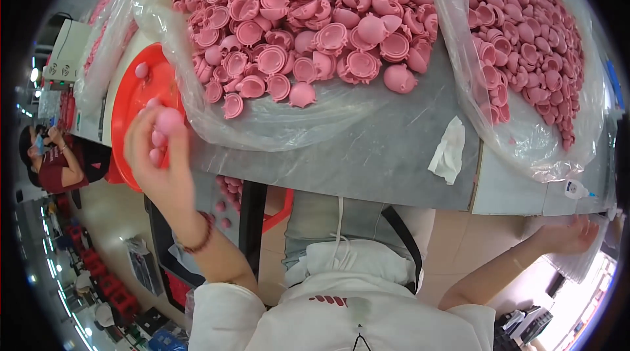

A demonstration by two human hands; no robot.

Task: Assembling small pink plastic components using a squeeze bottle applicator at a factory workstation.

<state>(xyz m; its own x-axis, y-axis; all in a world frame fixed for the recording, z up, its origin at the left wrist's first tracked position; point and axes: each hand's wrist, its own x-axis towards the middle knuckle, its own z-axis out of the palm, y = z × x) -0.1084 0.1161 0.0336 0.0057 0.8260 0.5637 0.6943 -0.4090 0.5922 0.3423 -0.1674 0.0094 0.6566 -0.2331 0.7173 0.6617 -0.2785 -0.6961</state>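
Observation:
My left hand (pixel 157 160) is closed round a smooth pink ball (pixel 169 121), held between thumb and fingers over a red basin (pixel 121 111). A few more pink balls (pixel 142 70) lie in that basin, some partly hidden behind my fingers. Far off to the right, my right hand (pixel 571 237) is by the table's edge, beside a sheet of clear plastic (pixel 577 260). Its fingers look loosely bent and apart, with nothing seen in them. A large heap of pink half-shells (pixel 272 59) lies on clear plastic ahead of me.
A second heap of pink shells (pixel 525 42) in clear plastic is at the right. Crumpled white tissue (pixel 449 152) and a small white bottle (pixel 575 189) are on the grey table (pixel 367 167). Below its left edge, a dark crate (pixel 252 226) stands by pink balls. Another person (pixel 59 164) is at far left.

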